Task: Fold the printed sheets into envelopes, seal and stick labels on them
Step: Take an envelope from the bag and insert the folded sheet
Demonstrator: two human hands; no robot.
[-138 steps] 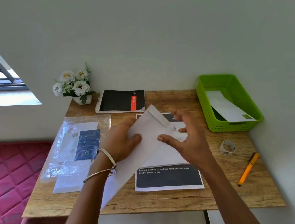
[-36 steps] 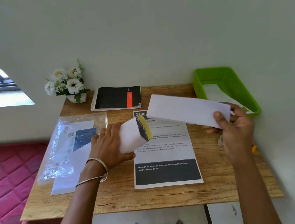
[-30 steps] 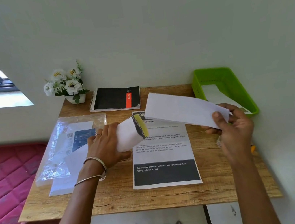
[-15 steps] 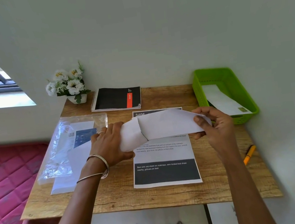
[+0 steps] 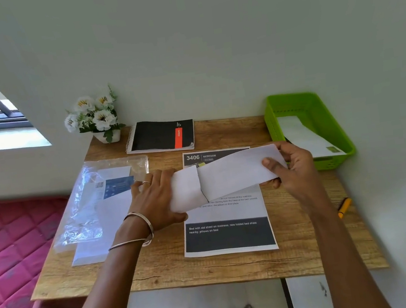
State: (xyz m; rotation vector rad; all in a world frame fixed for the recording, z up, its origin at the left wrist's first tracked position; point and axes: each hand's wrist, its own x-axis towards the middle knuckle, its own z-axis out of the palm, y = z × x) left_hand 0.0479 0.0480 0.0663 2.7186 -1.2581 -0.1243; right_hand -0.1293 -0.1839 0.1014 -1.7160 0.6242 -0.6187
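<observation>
My left hand [image 5: 155,202] grips a folded printed sheet [image 5: 185,191] above the middle of the table. My right hand [image 5: 291,167] pinches the right end of a white envelope [image 5: 236,172], whose open left end sits over the end of the folded sheet. Under both lies a flat printed sheet [image 5: 230,233] headed "3406 BEDROOM" with a dark band near its bottom. The green basket [image 5: 332,120] at the right holds a white envelope [image 5: 306,139] bearing a small green label. A clear plastic pack of envelopes [image 5: 98,199] lies at the left.
A black spiral notebook [image 5: 161,136] and a small pot of white flowers [image 5: 95,116] stand along the wall. An orange pen [image 5: 344,208] lies near the right edge, behind my right forearm. The wooden table [image 5: 213,270] meets a red mattress [image 5: 6,249] on the left.
My right hand has brought the envelope down and left from near the basket, onto the end of the folded sheet held by my left hand. The sheet's printed end is now covered.
</observation>
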